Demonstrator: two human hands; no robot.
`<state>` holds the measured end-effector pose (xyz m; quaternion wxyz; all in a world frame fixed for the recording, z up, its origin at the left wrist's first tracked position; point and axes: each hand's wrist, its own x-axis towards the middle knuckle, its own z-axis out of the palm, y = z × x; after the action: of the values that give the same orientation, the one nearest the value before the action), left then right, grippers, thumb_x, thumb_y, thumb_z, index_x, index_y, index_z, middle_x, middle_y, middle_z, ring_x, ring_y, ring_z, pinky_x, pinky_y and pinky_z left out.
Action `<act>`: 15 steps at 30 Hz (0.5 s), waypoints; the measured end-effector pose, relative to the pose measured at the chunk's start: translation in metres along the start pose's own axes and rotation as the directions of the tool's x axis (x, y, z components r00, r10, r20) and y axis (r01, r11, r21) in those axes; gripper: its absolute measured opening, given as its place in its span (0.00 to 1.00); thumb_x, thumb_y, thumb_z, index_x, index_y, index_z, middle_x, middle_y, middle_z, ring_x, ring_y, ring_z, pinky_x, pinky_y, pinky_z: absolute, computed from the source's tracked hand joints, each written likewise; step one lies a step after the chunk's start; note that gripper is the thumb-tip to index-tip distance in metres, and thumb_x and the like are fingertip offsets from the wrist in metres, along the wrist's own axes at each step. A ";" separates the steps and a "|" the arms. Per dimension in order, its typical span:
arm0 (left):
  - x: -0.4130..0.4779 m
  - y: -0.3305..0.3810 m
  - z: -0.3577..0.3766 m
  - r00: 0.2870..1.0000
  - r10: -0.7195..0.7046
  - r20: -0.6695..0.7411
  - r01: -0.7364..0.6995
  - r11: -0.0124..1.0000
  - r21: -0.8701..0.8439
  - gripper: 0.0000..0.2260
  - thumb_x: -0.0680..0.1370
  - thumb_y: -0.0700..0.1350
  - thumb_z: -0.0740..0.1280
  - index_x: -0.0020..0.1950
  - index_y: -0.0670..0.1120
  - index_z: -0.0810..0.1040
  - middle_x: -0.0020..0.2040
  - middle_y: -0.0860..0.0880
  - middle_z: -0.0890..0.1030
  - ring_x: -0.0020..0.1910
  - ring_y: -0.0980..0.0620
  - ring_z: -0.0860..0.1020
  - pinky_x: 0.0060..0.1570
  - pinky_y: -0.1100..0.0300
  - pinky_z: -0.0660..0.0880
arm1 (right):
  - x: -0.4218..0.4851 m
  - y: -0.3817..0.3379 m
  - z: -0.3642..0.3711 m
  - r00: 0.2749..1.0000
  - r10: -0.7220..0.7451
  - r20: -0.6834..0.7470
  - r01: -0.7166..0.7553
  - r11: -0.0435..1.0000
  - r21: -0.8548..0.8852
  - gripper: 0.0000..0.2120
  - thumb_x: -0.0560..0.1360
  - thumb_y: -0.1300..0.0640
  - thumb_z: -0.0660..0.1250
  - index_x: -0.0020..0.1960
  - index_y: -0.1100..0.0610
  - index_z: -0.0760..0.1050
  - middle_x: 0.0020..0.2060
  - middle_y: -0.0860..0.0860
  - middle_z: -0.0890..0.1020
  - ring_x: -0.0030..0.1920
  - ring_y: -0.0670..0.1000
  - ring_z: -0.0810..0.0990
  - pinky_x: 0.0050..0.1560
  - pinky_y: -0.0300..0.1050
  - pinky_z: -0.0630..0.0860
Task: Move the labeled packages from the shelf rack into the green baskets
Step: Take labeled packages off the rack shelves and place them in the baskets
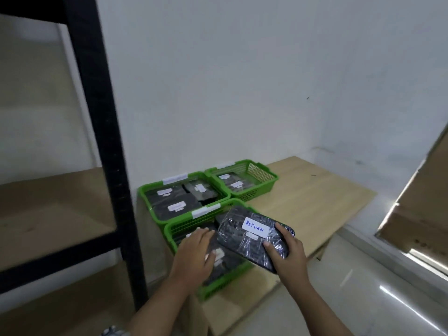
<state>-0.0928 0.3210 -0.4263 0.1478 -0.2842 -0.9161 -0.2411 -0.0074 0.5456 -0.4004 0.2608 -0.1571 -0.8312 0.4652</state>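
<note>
My right hand (287, 253) grips a black wrapped package (244, 241) with a white label reading RETURN, held tilted over the nearest green basket (184, 226). My left hand (194, 251) lies flat with straight fingers on the dark packages inside that same basket. Behind it, a second green basket (145, 190) holds several labeled black packages. A third green basket (269, 175) at the back right holds a couple more. All three stand on a low wooden table (315, 197).
The black metal shelf rack (97, 117) with wooden boards stands at the left, its post close to the baskets. White walls close the corner behind. A brown cardboard box (417, 202) sits at the right, above the glossy floor (363, 287).
</note>
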 end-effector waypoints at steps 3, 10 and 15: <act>0.052 -0.006 0.018 1.000 -0.003 0.027 0.004 1.000 -0.012 0.23 0.75 0.51 0.58 0.67 0.44 0.71 0.66 0.45 0.73 0.67 0.46 0.68 0.64 0.49 0.66 | 0.044 0.003 0.002 0.999 0.017 -0.040 -0.017 1.000 -0.005 0.25 0.71 0.54 0.72 0.66 0.47 0.71 0.54 0.56 0.73 0.50 0.47 0.72 0.44 0.22 0.65; 0.156 -0.019 0.065 0.999 0.037 0.032 -0.036 0.999 -0.014 0.21 0.76 0.50 0.60 0.68 0.44 0.70 0.67 0.45 0.72 0.68 0.45 0.66 0.63 0.48 0.67 | 0.144 0.021 0.016 0.992 0.070 -0.105 -0.071 0.997 -0.007 0.25 0.72 0.52 0.71 0.67 0.47 0.70 0.57 0.58 0.71 0.53 0.49 0.71 0.52 0.37 0.68; 0.207 -0.025 0.097 0.997 0.015 0.073 -0.018 0.999 0.036 0.22 0.77 0.50 0.60 0.70 0.46 0.66 0.70 0.46 0.68 0.70 0.46 0.62 0.66 0.48 0.63 | 0.213 0.049 0.033 0.987 0.109 -0.121 -0.109 0.994 0.003 0.24 0.73 0.53 0.70 0.68 0.49 0.70 0.58 0.61 0.72 0.54 0.50 0.70 0.53 0.37 0.65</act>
<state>-0.2847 0.4470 -0.4324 0.1216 -0.2977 -0.9228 -0.2124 -0.1994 0.6558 -0.3953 0.2848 -0.2307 -0.8048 0.4668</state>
